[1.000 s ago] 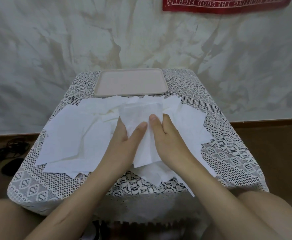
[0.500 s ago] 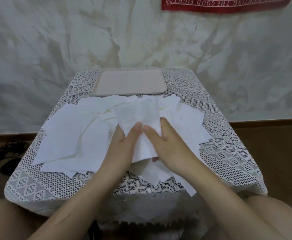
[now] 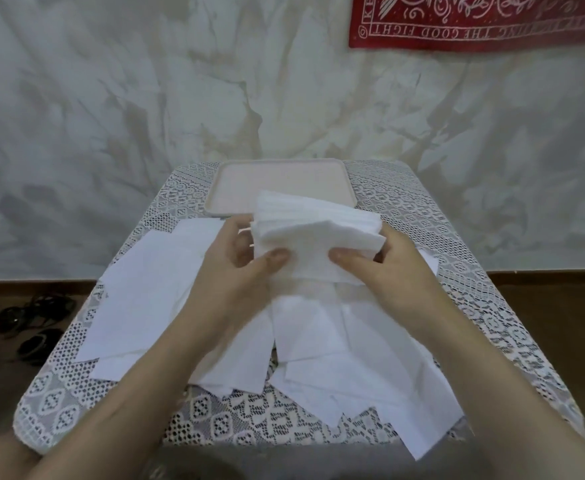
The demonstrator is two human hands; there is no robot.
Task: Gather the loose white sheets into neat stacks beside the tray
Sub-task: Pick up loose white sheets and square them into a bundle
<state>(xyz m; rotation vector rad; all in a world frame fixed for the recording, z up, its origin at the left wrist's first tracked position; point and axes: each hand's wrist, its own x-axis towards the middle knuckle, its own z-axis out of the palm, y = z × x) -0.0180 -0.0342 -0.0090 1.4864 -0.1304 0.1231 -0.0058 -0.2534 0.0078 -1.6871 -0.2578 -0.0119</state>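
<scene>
A bundle of several white sheets (image 3: pixel 313 233) is lifted above the table, held between both hands. My left hand (image 3: pixel 239 268) grips its left side with the thumb on top. My right hand (image 3: pixel 388 268) grips its right side the same way. The bundle's far edge overlaps the near rim of the pale pink tray (image 3: pixel 280 181), which stands at the table's far end. More loose white sheets (image 3: pixel 152 296) lie scattered on the lace cloth, left of and below my hands.
The small table has a white lace cloth (image 3: pixel 491 317) and drops off on all sides. A marbled wall stands just behind the tray. Dark cables (image 3: pixel 31 323) lie on the floor at the left. My knees sit under the near edge.
Both hands have gathered sheets into a bundle and lifted it off the pile toward the tray. The camera has tilted up and nearer.
</scene>
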